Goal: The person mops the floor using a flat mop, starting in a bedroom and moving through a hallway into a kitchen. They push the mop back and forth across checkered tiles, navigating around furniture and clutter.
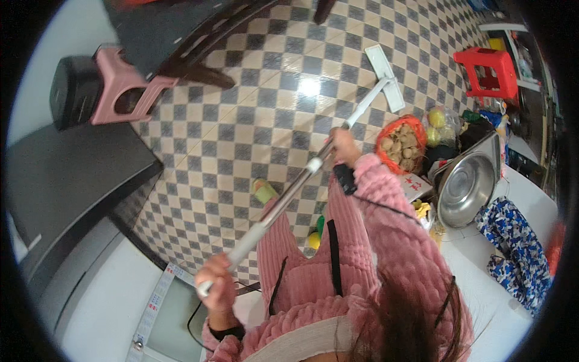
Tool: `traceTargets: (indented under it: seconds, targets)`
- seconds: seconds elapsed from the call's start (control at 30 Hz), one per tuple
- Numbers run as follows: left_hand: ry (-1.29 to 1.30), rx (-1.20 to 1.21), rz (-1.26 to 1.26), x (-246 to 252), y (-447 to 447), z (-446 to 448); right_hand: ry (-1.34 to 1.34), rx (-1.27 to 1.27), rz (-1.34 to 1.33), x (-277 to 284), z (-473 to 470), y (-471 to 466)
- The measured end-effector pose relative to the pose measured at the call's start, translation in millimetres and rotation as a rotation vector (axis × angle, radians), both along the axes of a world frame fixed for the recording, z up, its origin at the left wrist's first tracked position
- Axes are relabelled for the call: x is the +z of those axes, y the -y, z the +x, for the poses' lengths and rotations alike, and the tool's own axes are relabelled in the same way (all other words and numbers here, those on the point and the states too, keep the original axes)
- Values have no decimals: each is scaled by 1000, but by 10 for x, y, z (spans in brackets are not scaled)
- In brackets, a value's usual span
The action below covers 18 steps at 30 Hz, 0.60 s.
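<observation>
A flat mop with a white rectangular head [384, 77] and a metal pole [289, 190] lies diagonally across the view. My left hand [216, 283] is closed round the white grip near the pole's top end. Farther down, my right hand [344, 147] grips the pole just above its white lower section; a black device is strapped at that wrist. The mop head is over the checkered tile floor [267, 113], its underside hidden. Both my sleeves are pink and fluffy. A light green slipper [263, 191] shows on one foot, left of the pole.
On the right are a red net bag of round brown produce [402, 145], bagged yellow-green fruit [436, 124], a red plastic stool [488, 72] and a steel basin [468, 190] by a white table [475, 267]. At left stand a pink stool [113, 90], dark furniture [81, 167] and a wooden leg [203, 74].
</observation>
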State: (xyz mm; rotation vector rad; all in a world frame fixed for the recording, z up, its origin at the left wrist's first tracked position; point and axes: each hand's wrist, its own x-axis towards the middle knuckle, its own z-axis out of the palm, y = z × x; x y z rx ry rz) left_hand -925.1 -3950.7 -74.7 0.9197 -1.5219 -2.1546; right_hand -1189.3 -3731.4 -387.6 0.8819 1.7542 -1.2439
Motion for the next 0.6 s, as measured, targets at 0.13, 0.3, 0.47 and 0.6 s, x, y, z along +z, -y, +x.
traceTargets:
  seconds: [0.13,0.3,0.47,0.6]
  targets:
    - [52,314,-48,777,892,1571,-19,-91,-149,309,1752,1589]
    - [147,773,-101,2209,1155,2817,4,330,-35,1228,3764,3112]
    - [286,425,-473,2958,1345,3588,131,247,-10,1948,4646,3845]
    - [947,423,-967,2560,1826,4173,360,155,-270,1726,4317,3674]
